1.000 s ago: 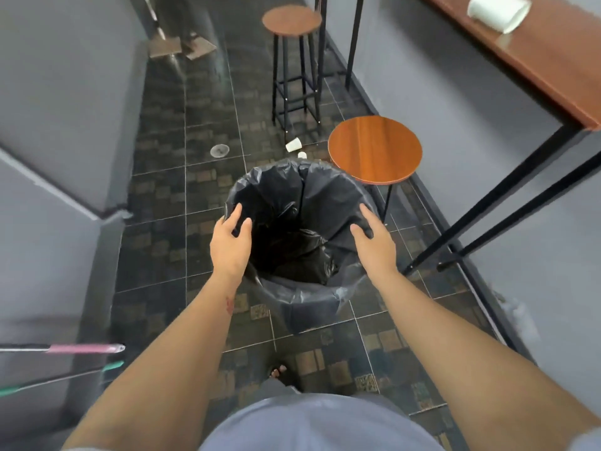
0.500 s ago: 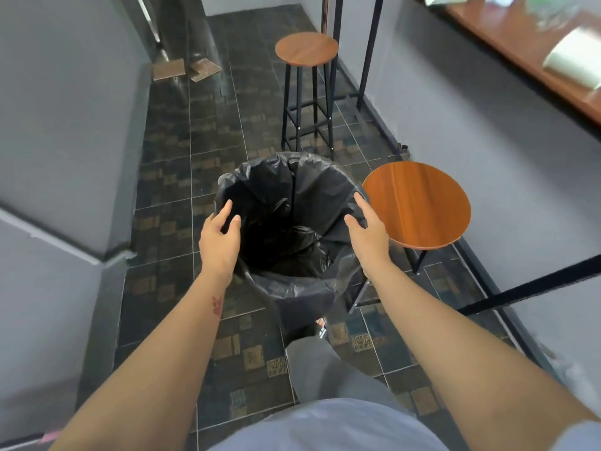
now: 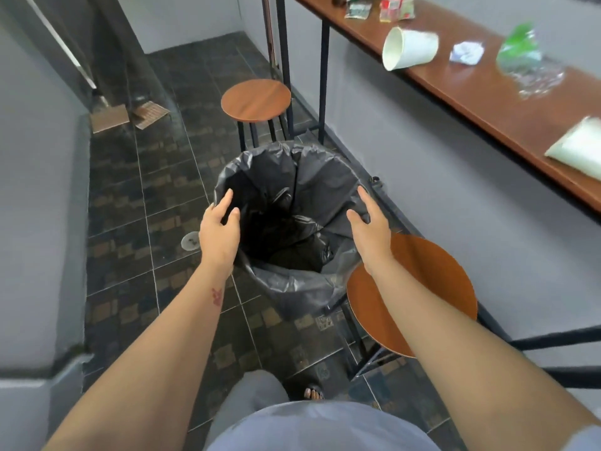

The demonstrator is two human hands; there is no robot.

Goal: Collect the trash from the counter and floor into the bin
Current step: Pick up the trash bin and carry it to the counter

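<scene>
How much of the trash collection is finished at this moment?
Done: nothing visible; the bin looks empty. In hand: left hand and right hand, both open, at its rim. Left: paper cup, crumpled paper, plastic wrappers on the counter.

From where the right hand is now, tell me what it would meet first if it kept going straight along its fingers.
The right hand points forward, up-frame, over the rim of the black liner on the bin. Going straight on, it would probably brush that rim's right edge first, then the grey wall; depth is unclear.

counter (image 3: 487, 102): tipped cup (image 3: 408, 48) (white), wrappers | floor (image 3: 130, 203): bin (image 3: 292, 288), stools
</scene>
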